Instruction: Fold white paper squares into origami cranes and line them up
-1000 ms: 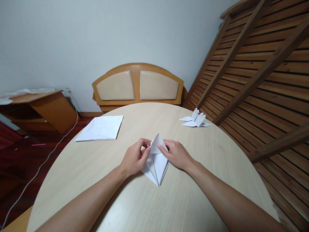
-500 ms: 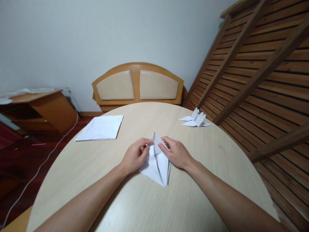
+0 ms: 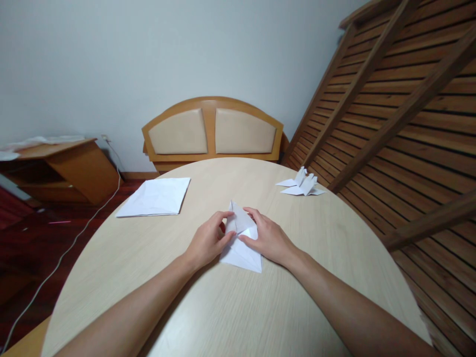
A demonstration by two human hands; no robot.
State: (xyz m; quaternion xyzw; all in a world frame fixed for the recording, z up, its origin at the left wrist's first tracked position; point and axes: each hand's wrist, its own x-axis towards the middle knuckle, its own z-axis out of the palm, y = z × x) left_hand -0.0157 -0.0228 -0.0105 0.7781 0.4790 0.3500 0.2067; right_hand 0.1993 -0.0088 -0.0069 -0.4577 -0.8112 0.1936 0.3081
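Note:
A partly folded sheet of white paper [image 3: 241,255] lies in front of me on the round table, its narrow tip pointing away. My left hand [image 3: 208,239] pinches its left edge between thumb and bent fingers. On the opposite side my right hand [image 3: 273,237] grips the paper's right edge, thumb on top and fingers curled behind. Creases and a flap show between the two thumbs. Parts of both side edges are hidden under my fingers.
Folded paper cranes [image 3: 303,183] stand near the table's right rear edge. A stack of white paper [image 3: 156,197] lies at the left on the pale round table [image 3: 208,317]. Beyond are a padded headboard [image 3: 211,131], a slatted wooden frame [image 3: 401,124] and a low cabinet [image 3: 82,171].
The paper's near point has shortened and now ends in a broader, flatter edge. Its far tip has shifted slightly left, and both thumbs have come nearer to me on the sheet.

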